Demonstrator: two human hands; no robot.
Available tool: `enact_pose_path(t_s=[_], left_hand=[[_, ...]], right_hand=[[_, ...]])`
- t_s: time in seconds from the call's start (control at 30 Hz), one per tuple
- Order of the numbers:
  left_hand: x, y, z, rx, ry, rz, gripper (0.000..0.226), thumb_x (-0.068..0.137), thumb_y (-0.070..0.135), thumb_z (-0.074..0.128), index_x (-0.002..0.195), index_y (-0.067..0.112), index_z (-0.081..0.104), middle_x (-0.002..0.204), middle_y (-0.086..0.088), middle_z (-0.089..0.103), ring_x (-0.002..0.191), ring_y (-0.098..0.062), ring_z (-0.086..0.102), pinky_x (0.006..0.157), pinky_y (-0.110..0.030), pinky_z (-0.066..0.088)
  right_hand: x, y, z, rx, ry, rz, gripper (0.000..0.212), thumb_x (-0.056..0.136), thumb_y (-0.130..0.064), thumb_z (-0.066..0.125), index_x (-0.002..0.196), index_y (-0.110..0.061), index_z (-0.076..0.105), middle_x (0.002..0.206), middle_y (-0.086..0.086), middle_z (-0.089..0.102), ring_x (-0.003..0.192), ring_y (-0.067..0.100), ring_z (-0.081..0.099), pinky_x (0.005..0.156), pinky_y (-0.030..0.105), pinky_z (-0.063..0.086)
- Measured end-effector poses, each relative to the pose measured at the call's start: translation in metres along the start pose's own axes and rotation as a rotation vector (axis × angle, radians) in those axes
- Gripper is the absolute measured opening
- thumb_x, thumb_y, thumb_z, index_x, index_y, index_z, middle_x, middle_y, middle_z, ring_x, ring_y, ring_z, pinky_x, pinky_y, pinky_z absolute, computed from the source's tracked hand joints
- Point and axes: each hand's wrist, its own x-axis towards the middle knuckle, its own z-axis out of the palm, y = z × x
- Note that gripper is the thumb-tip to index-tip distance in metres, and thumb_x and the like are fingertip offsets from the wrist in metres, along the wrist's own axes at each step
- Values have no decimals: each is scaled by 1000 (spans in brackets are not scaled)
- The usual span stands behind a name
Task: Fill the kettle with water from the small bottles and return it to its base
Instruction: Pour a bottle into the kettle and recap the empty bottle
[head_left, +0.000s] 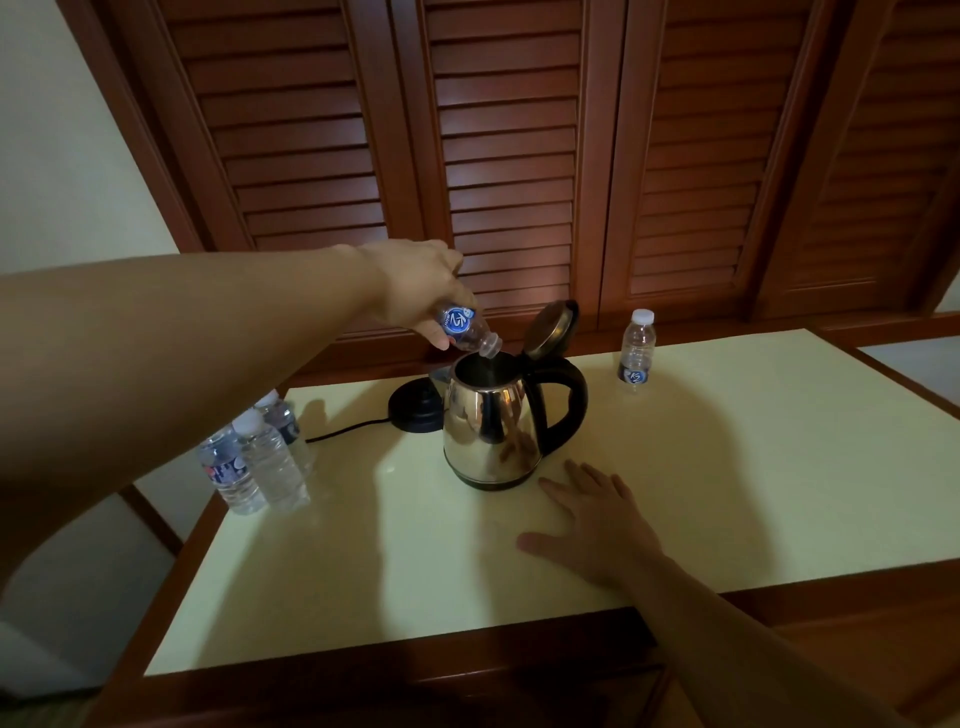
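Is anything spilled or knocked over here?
Nothing stands out. The kettle stands upright off its base, lid open, while the left hand tips a bottle into it. No spill shows on the table.

You are looking at a shiny silver steel kettle with a black handle, its polish mirroring brown tones. Behind it, a round black plastic base is trailing a black cord. Clear small bottles beside the kettle are showing blue labels and white caps. Reddish-brown slatted wooden shutters are looming behind the kettle, over a pale cream tabletop.

Dim, soft shadows, wide-angle edge distortion
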Motion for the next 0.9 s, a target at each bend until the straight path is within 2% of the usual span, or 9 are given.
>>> enact_pose_path(t_s=[0.1, 0.2, 0.37, 0.47, 0.6, 0.7, 0.77, 0.83, 0.9], left_hand=[[-6, -2, 11, -120, 18, -76, 69, 89, 65, 64, 151, 40, 45, 109, 0, 44, 112, -20, 42, 81, -35, 40], [-15, -5, 30, -234, 32, -167, 71, 88, 67, 64, 150, 38, 45, 127, -5, 55, 128, -29, 48, 97, -43, 46], [-36, -2, 64, -501, 121, -284, 73, 79, 77, 64, 140, 40, 53, 121, 0, 64, 112, -24, 59, 96, -43, 50], [-56, 8, 84, -664, 232, -328, 61, 83, 62, 75, 136, 35, 60, 116, 7, 67, 109, -18, 61, 94, -34, 48], [-86, 29, 115, -785, 328, -375, 58, 84, 49, 81, 135, 27, 64, 108, 9, 63, 101, -12, 59, 87, -25, 41], [-107, 48, 144, -841, 337, -433, 63, 76, 64, 76, 131, 34, 65, 100, 10, 63, 94, -12, 60, 83, -28, 45], [-118, 62, 161, -909, 323, -446, 64, 71, 71, 69, 126, 40, 66, 100, 13, 66, 92, -10, 62, 85, -32, 51], [-127, 78, 173, -969, 301, -448, 67, 68, 72, 67, 126, 39, 67, 100, 13, 65, 91, -10, 62, 88, -32, 52], [-133, 93, 187, -982, 259, -452, 74, 67, 72, 68, 131, 35, 65, 106, 9, 62, 94, -11, 61, 88, -29, 50]], right_hand=[[0, 0, 1, -13, 10, 3, 105, 73, -99, 33, 162, -45, 19, 174, -5, 2, 159, 17, -3, 128, 47, -5], [1, -1, 0, -19, 13, -1, 105, 73, -99, 32, 162, -45, 20, 174, -4, 2, 159, 18, -1, 128, 46, -4], [-1, -1, -1, -22, 14, 6, 102, 75, -97, 34, 161, -44, 21, 174, -4, 4, 159, 18, 0, 128, 47, -1], [-1, -3, -1, -30, 14, 15, 103, 74, -97, 33, 161, -45, 20, 174, -4, 4, 159, 18, 1, 128, 46, 0], [0, -2, -1, -49, 3, 18, 115, 63, -105, 19, 161, -46, 19, 174, -5, 3, 159, 18, 0, 128, 46, 0], [2, -3, -1, -72, 3, 24, 108, 70, -102, 26, 161, -47, 18, 174, -5, 3, 159, 18, 1, 128, 46, 1], [3, -4, -1, -81, 6, 27, 111, 67, -104, 24, 161, -47, 19, 174, -5, 3, 159, 18, 2, 128, 46, 2], [3, -5, -1, -81, -4, 30, 116, 62, -106, 19, 161, -46, 20, 174, -5, 4, 159, 19, 2, 128, 47, 3], [3, -8, -2, -72, -9, 34, 112, 66, -104, 24, 161, -45, 21, 174, -4, 5, 159, 20, 3, 128, 48, 4]])
